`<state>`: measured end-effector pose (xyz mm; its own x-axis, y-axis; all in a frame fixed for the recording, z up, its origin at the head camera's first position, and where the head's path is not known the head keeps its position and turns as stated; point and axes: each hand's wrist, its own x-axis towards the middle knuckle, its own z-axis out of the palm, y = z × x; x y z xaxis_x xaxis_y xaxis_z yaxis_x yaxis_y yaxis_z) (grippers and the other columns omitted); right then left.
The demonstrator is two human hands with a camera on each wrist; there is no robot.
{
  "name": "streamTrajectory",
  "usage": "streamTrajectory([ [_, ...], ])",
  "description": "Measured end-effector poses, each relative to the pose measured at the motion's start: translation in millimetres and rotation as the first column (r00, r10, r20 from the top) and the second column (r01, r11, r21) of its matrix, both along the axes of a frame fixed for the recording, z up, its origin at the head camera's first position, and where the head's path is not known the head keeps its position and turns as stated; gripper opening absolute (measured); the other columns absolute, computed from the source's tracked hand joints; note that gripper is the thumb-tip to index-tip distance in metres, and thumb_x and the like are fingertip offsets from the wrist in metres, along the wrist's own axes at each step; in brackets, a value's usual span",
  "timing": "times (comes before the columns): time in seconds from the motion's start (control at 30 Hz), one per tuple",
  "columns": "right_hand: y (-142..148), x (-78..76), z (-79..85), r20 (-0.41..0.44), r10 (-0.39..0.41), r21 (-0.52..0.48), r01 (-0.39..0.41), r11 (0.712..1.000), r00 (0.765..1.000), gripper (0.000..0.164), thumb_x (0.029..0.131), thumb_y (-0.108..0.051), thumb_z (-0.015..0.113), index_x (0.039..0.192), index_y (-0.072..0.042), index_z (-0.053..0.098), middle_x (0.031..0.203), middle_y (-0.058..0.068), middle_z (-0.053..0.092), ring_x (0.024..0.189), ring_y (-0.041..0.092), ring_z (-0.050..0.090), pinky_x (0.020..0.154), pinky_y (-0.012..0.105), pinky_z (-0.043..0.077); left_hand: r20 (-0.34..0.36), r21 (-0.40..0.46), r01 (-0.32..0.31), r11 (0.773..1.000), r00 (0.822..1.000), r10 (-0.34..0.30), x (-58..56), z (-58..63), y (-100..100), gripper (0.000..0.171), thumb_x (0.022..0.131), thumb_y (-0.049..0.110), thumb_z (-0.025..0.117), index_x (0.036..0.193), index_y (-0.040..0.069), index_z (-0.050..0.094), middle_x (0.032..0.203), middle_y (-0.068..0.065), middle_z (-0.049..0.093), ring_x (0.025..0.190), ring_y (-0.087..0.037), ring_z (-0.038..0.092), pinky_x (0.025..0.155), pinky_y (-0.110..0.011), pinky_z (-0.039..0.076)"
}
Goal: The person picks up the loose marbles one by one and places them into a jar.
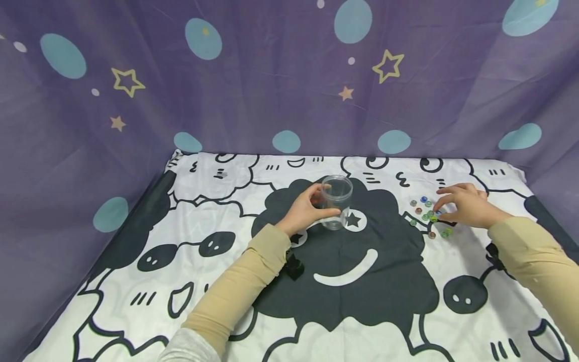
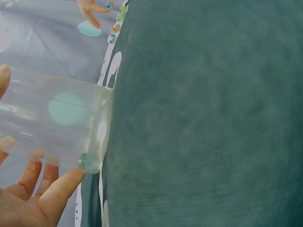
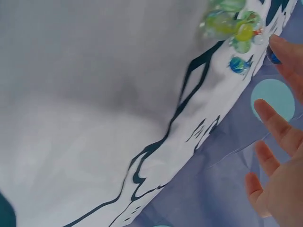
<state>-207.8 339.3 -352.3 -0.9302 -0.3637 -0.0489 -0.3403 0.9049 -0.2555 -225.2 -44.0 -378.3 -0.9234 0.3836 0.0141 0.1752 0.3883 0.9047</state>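
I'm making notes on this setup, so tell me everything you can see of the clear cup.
The clear cup is colourless, see-through and roughly cylindrical, with a ridged rim and an open top; it looks like plastic. It stands upright on the dark part of the printed cloth. The left hand grips its side, with thumb and fingers around it. A greenish marble appears to lie inside, at the base.

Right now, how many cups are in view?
1: the cup, upright in the left grip, left of the marbles in the head view. No other shows, and none seems hidden.
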Motion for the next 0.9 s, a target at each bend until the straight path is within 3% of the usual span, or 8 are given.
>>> streamTrajectory([
  [0.23,-15,-1.5,7.8,-0.010,0.020,-0.028,-0.020,0.999,1.000,0.015,0.079,-0.011,0.073,0.094,-0.010,0.072,0.131,0.030,0.045,0.120,0.058,0.024,0.082,0.071,0.024,0.008,0.002,0.011,1.000,1.000,-0.011,1.0,-0.6,-1,0.064,0.081,0.029,0.077,0.137,0.024,0.046,0.130,-0.006,0.048,0.123,-0.023,0.048,0.102,-0.038,0.045],
  [0.6,-48,1.2,22.3,-0.096,0.096,-0.105,-0.106,0.989,0.991,0.016,0.078,-0.011,0.076,0.094,-0.011,0.073,0.130,0.024,0.050,0.121,0.052,0.028,0.082,0.063,0.028,0.005,0.001,0.017,1.000,1.000,-0.017,1.1,0.7,-1,0.063,0.081,0.029,0.076,0.136,0.025,0.046,0.128,-0.005,0.049,0.122,-0.023,0.049,0.101,-0.037,0.045],
  [0.9,-68,5.1,30.5,-0.143,0.157,-0.126,-0.175,0.976,0.977,0.014,0.078,-0.011,0.076,0.091,-0.011,0.074,0.128,0.022,0.053,0.122,0.048,0.030,0.085,0.067,0.027,0.004,0.014,0.021,1.000,1.000,-0.021,0.5,-0.9,-1,0.063,0.081,0.028,0.076,0.136,0.024,0.046,0.125,-0.005,0.050,0.120,-0.022,0.050,0.100,-0.037,0.046],
])
